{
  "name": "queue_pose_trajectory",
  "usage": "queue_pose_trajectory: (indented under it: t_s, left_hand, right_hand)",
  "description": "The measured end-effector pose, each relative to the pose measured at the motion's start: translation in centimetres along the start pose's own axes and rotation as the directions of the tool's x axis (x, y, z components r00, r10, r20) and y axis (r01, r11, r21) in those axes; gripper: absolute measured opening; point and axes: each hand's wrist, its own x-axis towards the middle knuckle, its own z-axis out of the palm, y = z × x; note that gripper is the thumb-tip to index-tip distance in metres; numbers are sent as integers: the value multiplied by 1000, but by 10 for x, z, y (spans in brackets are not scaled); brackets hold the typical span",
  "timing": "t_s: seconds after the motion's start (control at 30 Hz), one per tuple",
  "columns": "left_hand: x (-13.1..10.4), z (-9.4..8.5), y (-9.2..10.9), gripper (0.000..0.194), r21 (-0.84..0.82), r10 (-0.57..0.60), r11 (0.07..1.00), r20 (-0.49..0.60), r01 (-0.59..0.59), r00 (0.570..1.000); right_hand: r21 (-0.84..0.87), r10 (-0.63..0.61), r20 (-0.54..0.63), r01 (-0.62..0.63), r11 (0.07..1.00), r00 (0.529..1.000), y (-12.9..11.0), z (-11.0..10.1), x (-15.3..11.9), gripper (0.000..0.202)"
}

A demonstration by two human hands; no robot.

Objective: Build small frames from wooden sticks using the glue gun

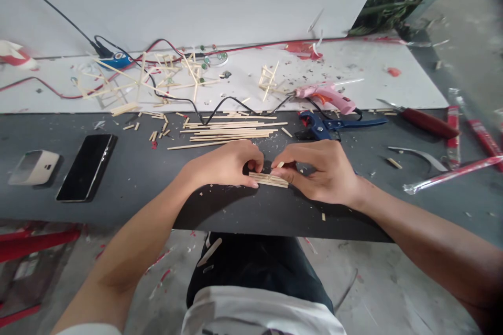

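Note:
Near the front edge of the dark table, a small row of wooden sticks lies side by side between my hands. My left hand has its thumb and curled fingers closed around the left end of that row. A short wooden piece is pinched between the thumb and forefinger of my right hand, just over the sticks. Behind my hands lies a loose bundle of longer sticks. Short cut pieces are scattered to its left.
Blue cutters, a pink glue gun, a red-handled knife and tweezers lie on the right. A phone and white box are left. Stick frames and a black cable lie behind.

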Motion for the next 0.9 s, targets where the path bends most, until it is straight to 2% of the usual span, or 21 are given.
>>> queue_pose_trajectory:
  t_s: [0.23,0.4,0.5,0.7,0.9]
  left_hand:
    - [1,-1,4,20,3,-33,999,14,33,999]
    - [2,-3,7,18,47,-58,997,35,57,998]
    - [2,-2,6,18,43,-57,998,25,56,998]
    - [1,0,2,16,31,-24,999,8,24,1000]
    - [1,0,3,16,19,-29,999,12,28,1000]
  right_hand:
    - [8,2,19,-2,1000,1000,1,-1,1,8]
    - [85,51,-43,-47,995,998,1,-8,3,11]
    - [80,57,-40,-54,995,998,1,-7,2,5]
    - [51,-10,-60,13,999,998,2,1,0,9]
    - [26,-92,-75,94,995,993,2,0,2,10]
